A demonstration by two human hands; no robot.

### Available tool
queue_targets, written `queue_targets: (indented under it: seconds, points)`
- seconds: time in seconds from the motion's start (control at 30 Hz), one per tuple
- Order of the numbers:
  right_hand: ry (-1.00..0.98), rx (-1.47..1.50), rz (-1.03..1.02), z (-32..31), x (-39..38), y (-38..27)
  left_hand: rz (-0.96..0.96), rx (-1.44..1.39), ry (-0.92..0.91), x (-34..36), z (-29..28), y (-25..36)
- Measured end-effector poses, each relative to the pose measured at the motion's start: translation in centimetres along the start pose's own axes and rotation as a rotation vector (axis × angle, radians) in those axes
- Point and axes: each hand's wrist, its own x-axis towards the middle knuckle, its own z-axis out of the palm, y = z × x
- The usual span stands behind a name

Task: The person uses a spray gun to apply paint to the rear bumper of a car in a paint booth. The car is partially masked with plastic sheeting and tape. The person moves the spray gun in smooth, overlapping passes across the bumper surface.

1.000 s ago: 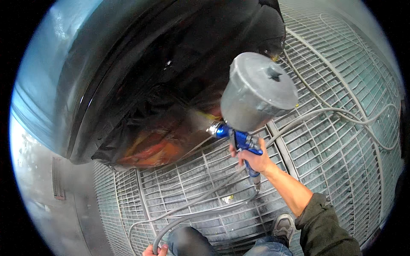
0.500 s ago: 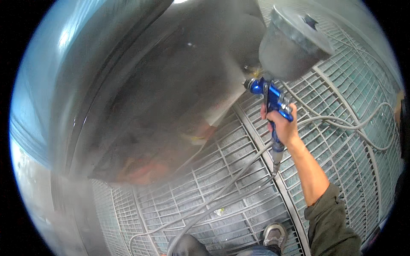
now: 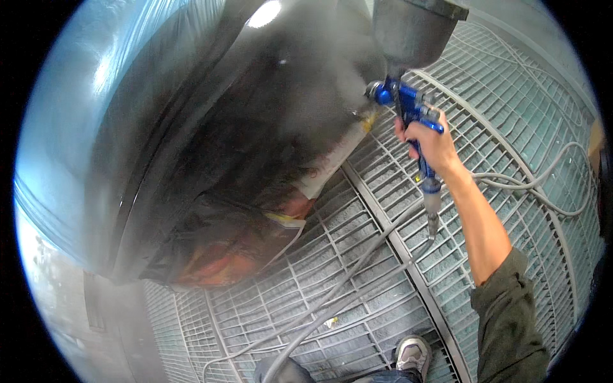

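My right hand (image 3: pixel 433 142) is closed round the handle of a blue spray gun (image 3: pixel 408 105), its fingers at the trigger. A grey paint cup (image 3: pixel 412 32) sits on top of the gun, cut off by the upper edge of the view. The nozzle points left at a large dark, curved vehicle panel (image 3: pixel 255 121), close to its right edge but apart from it. Pale mist hangs over the panel near the nozzle. Printed masking paper (image 3: pixel 335 159) with yellow tape (image 3: pixel 368 121) lines the panel's lower right edge. My left hand is out of view.
Blue-tinted plastic sheeting (image 3: pixel 60 153) covers the left side. Underfoot lies a metal floor grating (image 3: pixel 357 306). A grey air hose (image 3: pixel 348 271) runs across it from near my legs, with more hose looped (image 3: pixel 568 207) at the right. My shoe (image 3: pixel 413 354) stands at the bottom.
My right hand and the spray gun have moved up and slightly right in view. The spray fan seen at the nozzle earlier no longer shows clearly, and the mist over the lower panel has thinned.
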Motion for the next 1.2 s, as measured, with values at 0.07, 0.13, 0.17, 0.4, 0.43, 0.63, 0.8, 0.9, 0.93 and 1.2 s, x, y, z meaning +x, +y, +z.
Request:
queue_targets:
  seconds: [0.07, 0.13, 0.17, 0.4, 0.43, 0.63, 0.8, 0.9, 0.93, 1.2]
  points:
    - [-0.092, 0.027, 0.069, 1.7, -2.2, 0.0, -0.006, 0.019, 0.022, 0.0, -0.2, 0.5]
    - [-0.126, 0.023, 0.168, 3.8, -4.3, -0.5, -0.002, 0.027, 0.083, -0.3, -0.4, 1.0]
    - [-0.187, 0.009, 0.136, 4.5, -5.2, 0.1, 0.019, 0.012, 0.093, -0.3, -0.8, 0.2]
    - [-0.427, 0.110, -0.102, 11.6, -9.6, 2.1, 0.001, -0.033, 0.178, -0.1, -2.8, -0.9]
    - [-0.460, 0.150, -0.115, 12.4, -9.9, 2.5, 0.001, -0.061, 0.181, -0.1, -2.9, -1.1]
    - [-0.543, 0.254, -0.124, 12.3, -8.4, 1.8, 0.003, -0.062, 0.162, 0.0, -3.4, -1.6]
    - [-0.325, 0.226, -0.021, 7.8, -5.6, -1.0, 0.106, -0.028, 0.104, 0.6, -2.0, -1.6]
    - [-0.227, 0.137, -0.075, 5.0, -3.2, -1.7, 0.116, 0.016, 0.042, 0.4, -0.7, 0.6]
    - [-0.195, 0.132, -0.103, 4.3, -2.4, -1.9, 0.123, 0.002, 0.027, 0.4, -0.3, 1.1]
    - [-0.008, 0.015, -0.160, -1.7, 4.4, -5.6, 0.165, 0.080, -0.056, 0.7, 0.8, 2.1]
